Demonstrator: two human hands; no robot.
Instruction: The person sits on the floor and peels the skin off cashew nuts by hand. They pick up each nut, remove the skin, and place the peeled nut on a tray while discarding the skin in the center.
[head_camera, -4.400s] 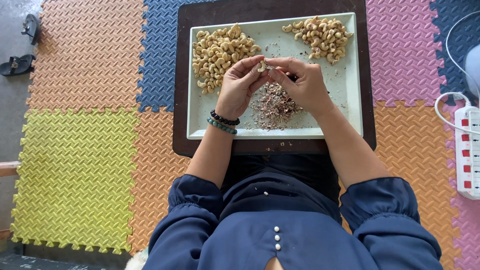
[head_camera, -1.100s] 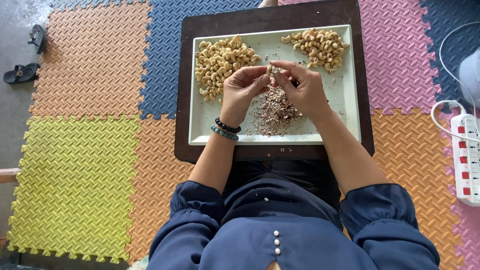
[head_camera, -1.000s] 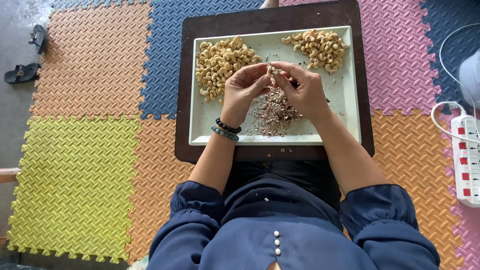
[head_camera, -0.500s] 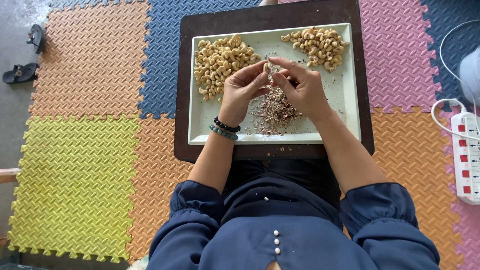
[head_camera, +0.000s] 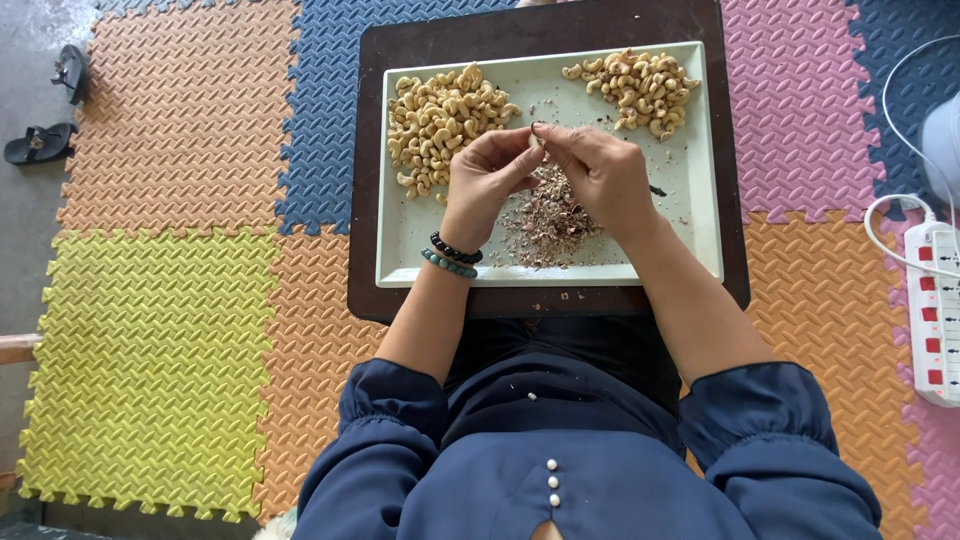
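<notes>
A pale rectangular tray (head_camera: 690, 200) lies on a dark brown board (head_camera: 735, 150) in front of me. On the tray's far left is a heap of pale peeled cashews (head_camera: 440, 120); at its far right a smaller heap of cashews with brownish skin (head_camera: 635, 88); in the middle a pile of brown skin flakes (head_camera: 550, 215). My left hand (head_camera: 485, 180) and my right hand (head_camera: 600, 175) meet above the flake pile, fingertips pinching one small cashew (head_camera: 535, 138) between them. Two bead bracelets (head_camera: 452, 256) circle my left wrist.
Coloured foam floor mats (head_camera: 170, 300) surround the board. A white power strip (head_camera: 940, 310) with a cable lies at the right edge, a white rounded object above it. Dark sandals (head_camera: 45, 140) sit on the bare floor at far left.
My hands stay above the flake pile, fingers working the cashew slightly. Compared with several seconds ago, the view has shifted a little; the heaps look the same.
</notes>
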